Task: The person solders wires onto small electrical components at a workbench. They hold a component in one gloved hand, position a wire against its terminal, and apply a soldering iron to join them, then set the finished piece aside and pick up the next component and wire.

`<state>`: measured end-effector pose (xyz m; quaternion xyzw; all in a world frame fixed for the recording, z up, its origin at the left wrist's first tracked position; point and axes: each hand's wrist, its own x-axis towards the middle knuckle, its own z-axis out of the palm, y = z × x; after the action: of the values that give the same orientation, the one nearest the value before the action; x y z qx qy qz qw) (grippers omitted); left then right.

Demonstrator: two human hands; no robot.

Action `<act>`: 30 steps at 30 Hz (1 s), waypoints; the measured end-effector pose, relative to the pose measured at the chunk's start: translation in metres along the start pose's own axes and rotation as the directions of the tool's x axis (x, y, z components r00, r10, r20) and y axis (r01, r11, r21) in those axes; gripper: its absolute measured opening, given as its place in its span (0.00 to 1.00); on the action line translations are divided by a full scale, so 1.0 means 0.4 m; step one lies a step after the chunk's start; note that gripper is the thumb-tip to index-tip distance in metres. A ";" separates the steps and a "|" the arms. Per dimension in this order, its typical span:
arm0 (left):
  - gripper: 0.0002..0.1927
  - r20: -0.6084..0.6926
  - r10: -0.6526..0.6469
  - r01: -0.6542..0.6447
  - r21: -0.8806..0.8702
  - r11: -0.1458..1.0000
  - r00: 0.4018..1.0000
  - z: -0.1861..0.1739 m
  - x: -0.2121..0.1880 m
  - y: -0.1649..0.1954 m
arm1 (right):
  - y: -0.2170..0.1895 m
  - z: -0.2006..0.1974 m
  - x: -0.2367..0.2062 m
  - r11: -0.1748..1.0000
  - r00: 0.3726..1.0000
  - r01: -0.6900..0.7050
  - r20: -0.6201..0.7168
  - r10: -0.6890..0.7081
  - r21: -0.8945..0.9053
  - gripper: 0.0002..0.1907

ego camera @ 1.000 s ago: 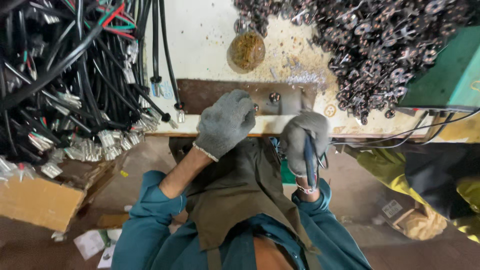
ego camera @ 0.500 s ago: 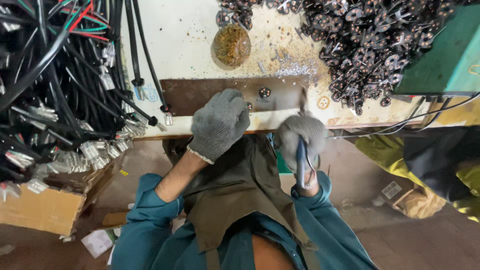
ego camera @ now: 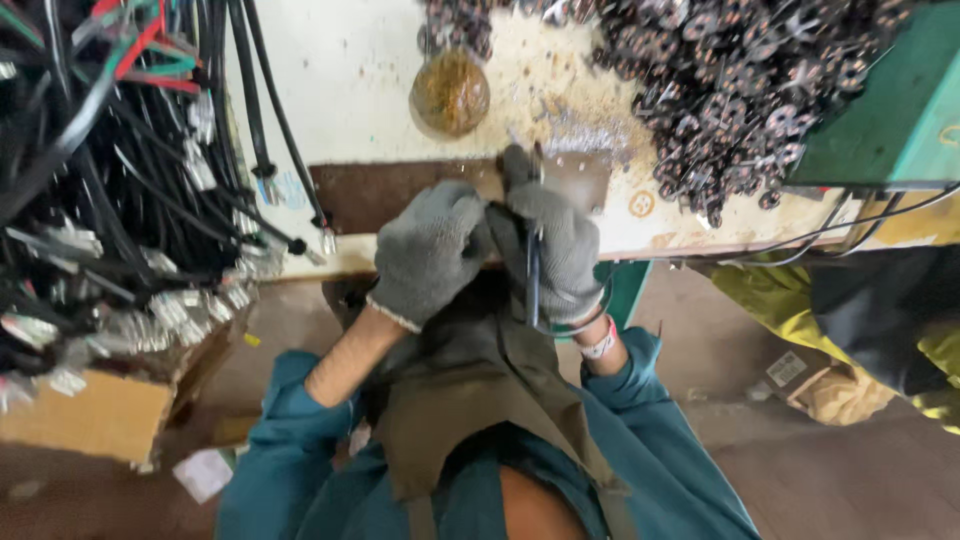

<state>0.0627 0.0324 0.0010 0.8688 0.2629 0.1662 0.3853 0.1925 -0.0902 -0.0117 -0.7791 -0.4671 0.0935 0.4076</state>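
Close to the body, both gloved hands meet at the worktop (ego camera: 400, 60) edge. The right hand (ego camera: 556, 250) has its fingers closed around a slim dark tool (ego camera: 532, 262), long axis pointing away toward the brown metal plate (ego camera: 400, 192). The left hand (ego camera: 432, 248) is curled shut, touching it; what it grips is hidden. Beyond lie a round rusty dish (ego camera: 450, 92), a heap of small metal parts (ego camera: 740, 80) at right, and black cables (ego camera: 110, 160) at left.

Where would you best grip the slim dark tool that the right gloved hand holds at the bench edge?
Probably by its lower shaft, from the person's side, as the right hand wraps the dark tool now: it stands near upright, tip on the brown plate.
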 end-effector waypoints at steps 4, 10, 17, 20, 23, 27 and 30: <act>0.09 -0.010 0.013 -0.013 0.045 0.999 1.000 0.012 0.008 0.003 | 0.010 0.002 -0.013 0.998 0.998 -0.058 -0.034 0.059 0.030 0.21; 0.20 -0.160 -0.020 0.046 0.159 0.986 0.987 -0.002 -0.087 -0.004 | 0.030 0.001 -0.038 0.998 0.999 -0.035 0.012 0.036 -0.048 0.24; 0.16 0.201 -0.325 0.255 0.312 0.915 0.924 -0.104 -0.098 0.054 | 0.099 0.051 -0.090 0.631 0.819 -0.395 -0.055 0.571 0.667 0.21; 0.18 0.018 -0.231 0.213 0.326 0.921 0.973 -0.159 -0.010 0.074 | 0.115 0.035 -0.106 0.110 0.735 -0.238 0.105 0.670 0.965 0.27; 0.20 0.043 -0.303 0.268 0.363 0.893 0.952 -0.204 0.087 0.086 | 0.106 0.025 -0.101 0.943 0.988 -0.054 -0.119 0.098 0.328 0.22; 0.23 -0.012 -0.225 0.218 0.304 0.928 0.974 -0.172 0.146 0.116 | 0.079 0.038 -0.076 0.956 0.968 -0.064 -0.217 0.130 0.287 0.23; 0.25 0.022 -0.597 0.562 0.310 0.766 0.802 -0.153 0.111 0.044 | 0.067 0.039 -0.067 0.878 0.976 -0.081 -0.141 0.166 0.472 0.18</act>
<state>0.0744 0.0840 0.0577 0.7996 0.5163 -0.0535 0.3020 0.1872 -0.1095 -0.0476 -0.6926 -0.3421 0.1587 0.6149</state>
